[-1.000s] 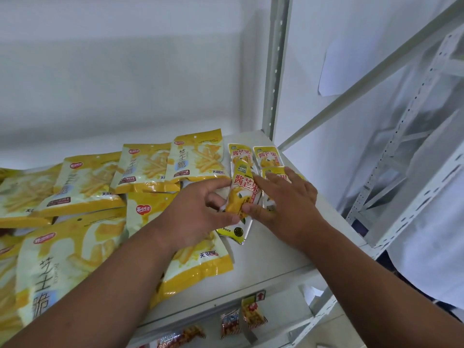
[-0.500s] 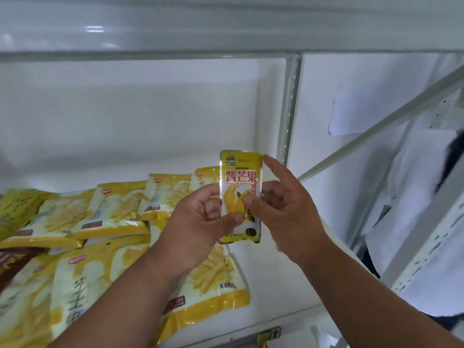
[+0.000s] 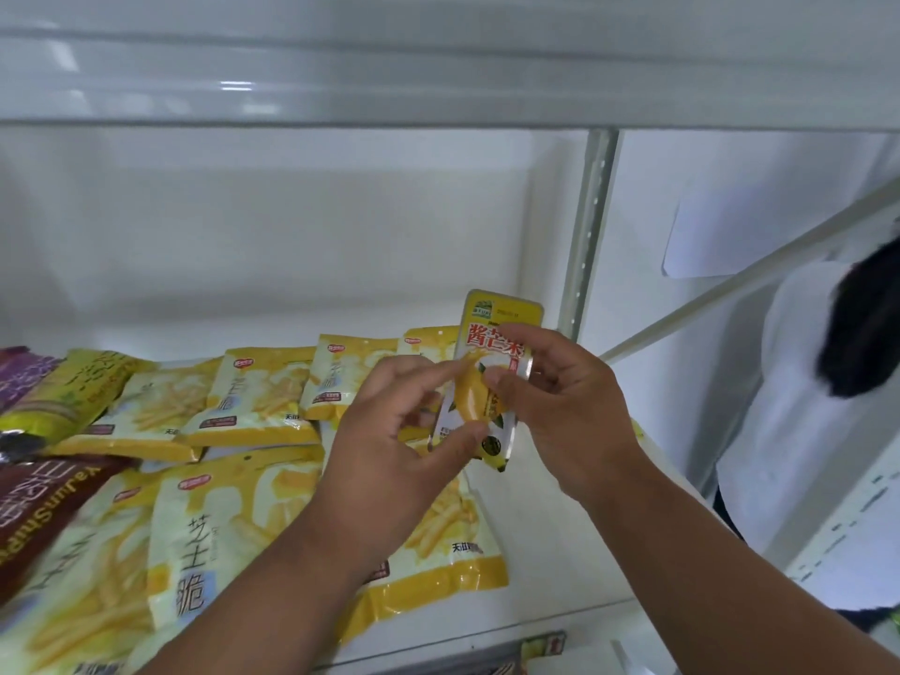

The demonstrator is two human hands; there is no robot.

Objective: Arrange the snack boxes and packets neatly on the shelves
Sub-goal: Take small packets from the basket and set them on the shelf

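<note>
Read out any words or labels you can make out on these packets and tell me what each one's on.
"酱芒果": small mango packet, held by left hand and right hand.
"芝士脆": yellow fries bag on the shelf.
"SunRipe", partly visible: maroon packet.
Other logos and small print: too blurred.

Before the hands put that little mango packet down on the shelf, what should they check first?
1. Packet held firmly: ok. Both the left hand and the right hand pinch the small mango packet.
2. Packet clear of the shelf: ok, it is lifted above the shelf.
3. Free spot to set it: ok, bare shelf shows right of the yellow fries bags.
4. Label facing forward: ok, the print faces the camera.
5. Other mango packets to line it up with: cannot tell, the hands hide that corner.
6. Packet undamaged: cannot tell, fingers cover its middle.
</note>
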